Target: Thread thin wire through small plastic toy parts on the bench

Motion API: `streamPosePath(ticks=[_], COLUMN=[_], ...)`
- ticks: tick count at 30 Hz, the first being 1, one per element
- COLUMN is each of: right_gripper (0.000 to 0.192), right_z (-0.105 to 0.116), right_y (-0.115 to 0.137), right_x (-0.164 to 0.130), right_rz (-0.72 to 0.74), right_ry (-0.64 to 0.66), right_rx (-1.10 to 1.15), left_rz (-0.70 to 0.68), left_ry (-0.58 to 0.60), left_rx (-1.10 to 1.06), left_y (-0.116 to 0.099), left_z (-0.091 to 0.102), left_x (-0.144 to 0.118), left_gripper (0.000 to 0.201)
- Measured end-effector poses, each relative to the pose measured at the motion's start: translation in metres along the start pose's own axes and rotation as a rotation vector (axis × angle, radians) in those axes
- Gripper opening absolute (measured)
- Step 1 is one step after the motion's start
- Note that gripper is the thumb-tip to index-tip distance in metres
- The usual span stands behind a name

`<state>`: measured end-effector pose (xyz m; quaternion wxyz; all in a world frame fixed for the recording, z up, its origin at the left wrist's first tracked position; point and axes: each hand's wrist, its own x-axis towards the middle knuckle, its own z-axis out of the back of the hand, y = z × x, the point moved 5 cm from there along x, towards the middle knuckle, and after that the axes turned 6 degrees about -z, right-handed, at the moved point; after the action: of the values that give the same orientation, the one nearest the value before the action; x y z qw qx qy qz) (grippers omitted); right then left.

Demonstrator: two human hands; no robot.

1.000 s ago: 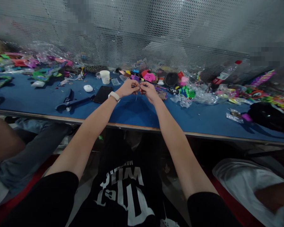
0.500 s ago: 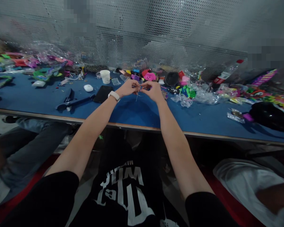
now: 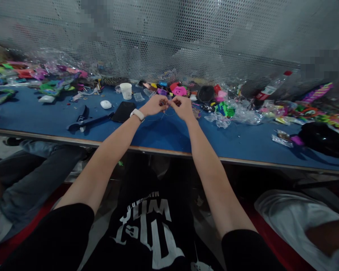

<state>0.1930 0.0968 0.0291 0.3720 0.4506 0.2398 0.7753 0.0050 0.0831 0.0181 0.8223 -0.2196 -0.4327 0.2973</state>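
Above the blue desk, just right of the black phone, the left hand and right hand meet fingertip to fingertip, each pinched shut on a thin thread that trails down between them. The thread is barely visible; a loosened pinch would likely drop it among the coloured bead toys right of the phone.

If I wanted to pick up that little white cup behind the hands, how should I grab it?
Grip the white cup around its side wall, coming from the front, table-edge side. It stands upright with its mouth open, and the near side looks free, while clutter lies close behind it.
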Motion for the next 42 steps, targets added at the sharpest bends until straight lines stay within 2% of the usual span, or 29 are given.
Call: streamPosePath(ticks=[3, 7, 14, 19, 25, 29, 35, 42], right_gripper=[0.071, 0.079, 0.072, 0.057, 0.061, 0.062, 0.063, 0.068], right_z=[-0.007, -0.016, -0.005, -0.002, -0.003, -0.009, -0.014, -0.019], right_y=[-0.011, -0.020, 0.007, 0.003, -0.004, -0.007, -0.006, -0.016], right_x=[0.005, 0.010, -0.001, 0.002, 0.005, 0.005, 0.009, 0.015], right_rz=[-0.075, -0.183, 0.075, 0.162, 0.051, -0.057, -0.132, -0.232], right_ry=[-0.039, -0.016, -0.004, 0.005, -0.016, 0.022, 0.048, 0.036], right_rx=[0.098, 0.190, -0.063, -0.225, -0.105, -0.009, 0.087, 0.187], left_rz=[-0.015, 0.004, 0.078, 0.090, 0.097, 0.053, 0.023, 0.038], left_ry=[-0.019, -0.033, -0.105, -0.081, -0.071, -0.079, -0.093, -0.096], left_rx=[0.062, 0.057, -0.032, -0.112, -0.095, -0.019, 0.194, 0.236], left_y=[-0.003, 0.000, 0.018, 0.020, 0.019, 0.007, -0.013, -0.016], left_z=[0.000, -0.002, 0.005, 0.005, 0.004, 0.005, 0.012, 0.012], left_x=[0.000, 0.001, 0.004, 0.003, 0.003, 0.001, 0.001, 0.004], left_gripper=[0.011, 0.010, 0.020, 0.021, 0.014, 0.016, 0.012, 0.010])
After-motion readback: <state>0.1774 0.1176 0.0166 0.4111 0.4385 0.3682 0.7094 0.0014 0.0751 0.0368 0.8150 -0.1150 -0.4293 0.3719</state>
